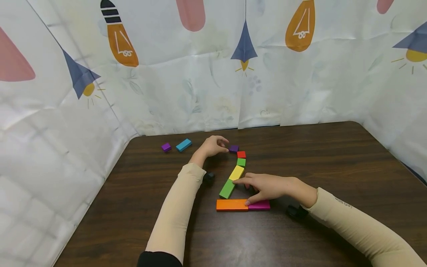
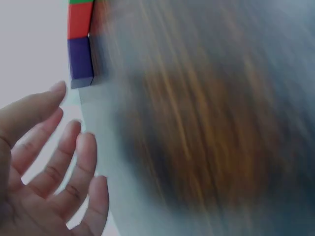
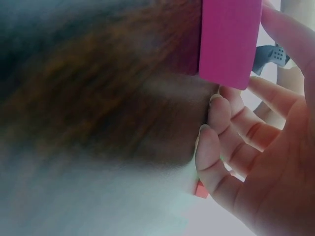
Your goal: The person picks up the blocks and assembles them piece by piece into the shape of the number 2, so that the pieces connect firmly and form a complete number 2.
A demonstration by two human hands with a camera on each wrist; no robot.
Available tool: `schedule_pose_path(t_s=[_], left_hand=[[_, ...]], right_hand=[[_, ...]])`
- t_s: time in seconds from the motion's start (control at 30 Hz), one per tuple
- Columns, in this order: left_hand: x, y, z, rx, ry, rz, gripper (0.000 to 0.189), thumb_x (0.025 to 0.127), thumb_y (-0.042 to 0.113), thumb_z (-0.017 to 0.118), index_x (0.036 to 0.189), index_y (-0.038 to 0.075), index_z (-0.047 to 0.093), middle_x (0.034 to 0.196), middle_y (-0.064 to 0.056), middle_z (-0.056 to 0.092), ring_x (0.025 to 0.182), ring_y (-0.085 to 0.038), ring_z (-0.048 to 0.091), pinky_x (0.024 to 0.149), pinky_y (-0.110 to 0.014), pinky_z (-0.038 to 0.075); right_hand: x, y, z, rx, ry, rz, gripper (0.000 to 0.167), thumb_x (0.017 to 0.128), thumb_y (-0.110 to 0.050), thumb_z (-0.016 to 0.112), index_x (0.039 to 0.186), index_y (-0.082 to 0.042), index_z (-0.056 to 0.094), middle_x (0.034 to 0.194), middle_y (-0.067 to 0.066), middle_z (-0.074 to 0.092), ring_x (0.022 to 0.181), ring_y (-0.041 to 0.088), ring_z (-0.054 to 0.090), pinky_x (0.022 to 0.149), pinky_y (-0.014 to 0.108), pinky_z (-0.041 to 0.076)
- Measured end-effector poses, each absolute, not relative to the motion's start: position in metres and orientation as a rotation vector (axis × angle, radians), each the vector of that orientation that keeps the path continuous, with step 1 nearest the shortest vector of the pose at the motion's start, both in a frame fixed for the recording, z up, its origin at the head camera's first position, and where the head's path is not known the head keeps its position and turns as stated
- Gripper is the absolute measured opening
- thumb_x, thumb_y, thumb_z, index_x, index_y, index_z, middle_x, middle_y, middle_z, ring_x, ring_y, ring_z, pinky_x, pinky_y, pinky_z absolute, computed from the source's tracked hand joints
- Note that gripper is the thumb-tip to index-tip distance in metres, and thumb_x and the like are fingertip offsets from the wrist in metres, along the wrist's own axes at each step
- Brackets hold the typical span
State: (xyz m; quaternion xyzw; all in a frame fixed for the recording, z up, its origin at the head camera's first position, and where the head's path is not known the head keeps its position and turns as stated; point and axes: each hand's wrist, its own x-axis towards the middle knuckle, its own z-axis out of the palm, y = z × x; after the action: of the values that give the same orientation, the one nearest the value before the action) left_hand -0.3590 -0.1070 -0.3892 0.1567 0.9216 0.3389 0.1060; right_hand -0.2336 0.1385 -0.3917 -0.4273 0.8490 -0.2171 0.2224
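Note:
My left hand (image 1: 211, 145) hovers at the left end of a dark purple block (image 1: 234, 149). In the left wrist view its fingers are spread and loosely bent, holding nothing, with the thumb tip close to that block. From there a curve runs through a red block (image 1: 241, 154), a short green block (image 1: 241, 162), a yellow block (image 1: 237, 172) and a longer green block (image 1: 227, 189). Below lie an orange block (image 1: 232, 205) and a magenta block (image 1: 260, 205), end to end. My right hand (image 1: 268, 185) has its index fingertip at the yellow-green joint and its thumb at the orange-magenta joint.
Towards the table's back left lie a blue block (image 1: 184, 145) and a small purple block (image 1: 166, 147), apart from the curve. A patterned white curtain (image 1: 200, 92) hangs behind the dark wooden table (image 1: 327, 155) and along its sides.

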Motion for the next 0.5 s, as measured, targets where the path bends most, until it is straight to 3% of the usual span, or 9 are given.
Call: schedule_pose_path(t_s=[0.27,0.5], left_hand=[[-0.347,-0.115,-0.378,0.631,2.717,0.999,0.030,0.100,0.016,0.068,0.128,0.005,0.068,0.113,-0.009,0.068,0.106,-0.024,0.063,0.091,-0.040,0.051],[-0.339,-0.134,-0.371,0.579,2.813,1.054,0.028,0.104,0.014,0.062,0.129,0.004,0.068,0.113,-0.010,0.068,0.104,-0.027,0.065,0.086,-0.043,0.053]], right_hand=[[-0.233,0.139,-0.390,-1.165,2.348,-0.604,0.075,0.093,-0.044,0.076,0.156,-0.018,0.044,0.113,-0.004,0.050,0.084,0.011,0.050,0.075,0.028,0.046],[-0.233,0.140,-0.392,-1.184,2.346,-0.609,0.075,0.093,-0.044,0.076,0.156,-0.016,0.045,0.113,-0.004,0.050,0.085,0.011,0.049,0.075,0.027,0.046]])
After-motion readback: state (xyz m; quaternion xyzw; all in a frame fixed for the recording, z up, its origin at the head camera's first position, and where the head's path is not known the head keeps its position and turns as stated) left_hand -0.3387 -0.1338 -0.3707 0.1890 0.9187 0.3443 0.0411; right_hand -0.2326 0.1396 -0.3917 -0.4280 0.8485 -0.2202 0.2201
